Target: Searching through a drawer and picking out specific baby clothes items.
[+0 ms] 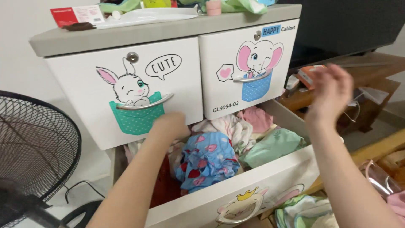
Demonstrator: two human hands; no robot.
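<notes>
Two hands are showing over an open drawer (270, 181) of a small white cabinet (168, 31). I am reaching my left hand (168, 126) down into the back of the drawer, fingers curled in among the clothes, just under the closed drawer with the rabbit picture (126, 86); whether it is gripping anything I cannot tell. It is touching the heap beside a crumpled blue garment with pink and red hearts (206, 160). I am holding my right hand (331, 90) up in the air to the right of the cabinet, blurred, fingers loosely spread and holding nothing. A pale green garment (274, 145) and a pink one (257, 118) are lying further right in the drawer. A black fan (33, 143) is standing at the left.
</notes>
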